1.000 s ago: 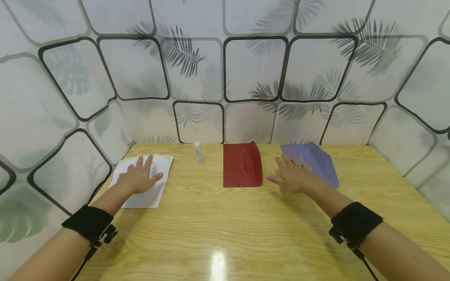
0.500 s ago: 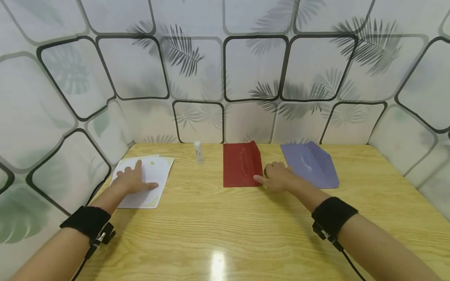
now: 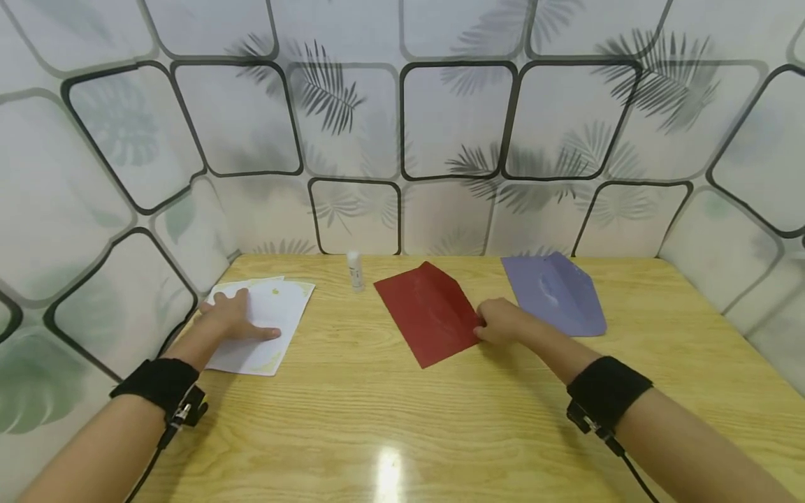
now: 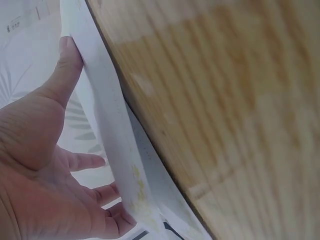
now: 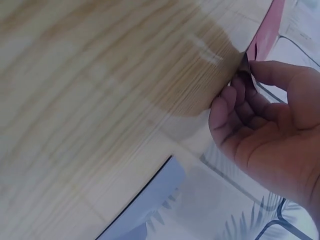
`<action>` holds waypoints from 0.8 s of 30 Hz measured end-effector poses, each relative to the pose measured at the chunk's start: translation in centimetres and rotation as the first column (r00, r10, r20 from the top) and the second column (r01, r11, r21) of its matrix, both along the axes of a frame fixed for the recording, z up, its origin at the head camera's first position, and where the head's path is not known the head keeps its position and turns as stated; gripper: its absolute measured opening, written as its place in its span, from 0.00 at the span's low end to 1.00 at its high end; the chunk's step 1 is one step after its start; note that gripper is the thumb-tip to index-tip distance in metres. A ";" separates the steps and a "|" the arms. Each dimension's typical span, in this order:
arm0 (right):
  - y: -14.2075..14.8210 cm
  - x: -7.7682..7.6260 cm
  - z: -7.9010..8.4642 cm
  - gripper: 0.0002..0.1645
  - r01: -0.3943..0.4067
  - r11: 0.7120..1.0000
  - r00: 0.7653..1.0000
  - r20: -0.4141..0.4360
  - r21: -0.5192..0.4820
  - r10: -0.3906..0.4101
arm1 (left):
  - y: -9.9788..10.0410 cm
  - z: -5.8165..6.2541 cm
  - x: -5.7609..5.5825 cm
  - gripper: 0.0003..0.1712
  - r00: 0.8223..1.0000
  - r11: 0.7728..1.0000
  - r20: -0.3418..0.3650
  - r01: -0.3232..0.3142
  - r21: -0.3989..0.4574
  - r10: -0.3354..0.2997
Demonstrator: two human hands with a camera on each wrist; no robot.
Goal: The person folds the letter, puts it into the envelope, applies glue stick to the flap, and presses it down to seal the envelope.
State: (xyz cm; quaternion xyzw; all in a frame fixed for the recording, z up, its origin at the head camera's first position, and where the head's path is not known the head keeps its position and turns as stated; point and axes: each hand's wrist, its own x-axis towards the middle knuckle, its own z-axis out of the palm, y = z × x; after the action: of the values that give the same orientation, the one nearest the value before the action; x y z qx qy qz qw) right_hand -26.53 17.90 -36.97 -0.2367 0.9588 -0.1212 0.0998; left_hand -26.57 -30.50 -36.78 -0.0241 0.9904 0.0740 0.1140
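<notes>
In the head view my left hand rests spread on a small stack of white paper sheets with pale yellow corner patterns. In the left wrist view its thumb lies straight on the top sheet, and the other fingertips touch near the far edge. A gap shows between that sheet and the one beneath. My right hand pinches the right edge of a red envelope, whose flap is unfolded; it now lies at a slant. In the right wrist view thumb and fingers hold the envelope's dark edge.
A white glue stick stands upright between the sheets and the red envelope. To the right lies a purple envelope, flap unfolded, with a shiny glue-like smear. Patterned cloth walls bound the wooden table at back and sides.
My right hand has moved left from over the purple envelope and taken hold of the red envelope, which has turned and shifted toward me. The left hand's fingers have drawn slightly left and the sheets shifted slightly.
</notes>
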 end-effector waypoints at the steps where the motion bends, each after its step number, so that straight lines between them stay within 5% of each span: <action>1: 0.2 0.2 0.1 0.14 -0.004 1.000 1.000 0.007 -0.002 0.004 | 0.0 0.0 0.0 0.73 1.000 1.000 0.002 -0.007 0.004 0.007; 8: 1.3 1.6 0.3 0.05 -0.088 0.996 0.994 0.061 -0.024 0.089 | 0.1 0.2 0.2 0.77 1.000 0.999 -0.016 -0.019 0.033 0.020; 24: 2.3 4.0 0.4 0.08 -0.344 0.937 0.936 0.059 -0.061 0.347 | 0.2 -0.1 0.4 0.77 0.999 0.999 -0.030 -0.035 0.037 0.036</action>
State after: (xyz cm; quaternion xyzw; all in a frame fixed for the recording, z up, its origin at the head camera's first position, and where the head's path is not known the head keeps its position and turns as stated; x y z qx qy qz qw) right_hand -22.49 20.24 -36.54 -0.3995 0.8949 -0.1339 0.1467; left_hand -26.16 -30.26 -36.84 -0.0383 0.9899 0.0945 0.0981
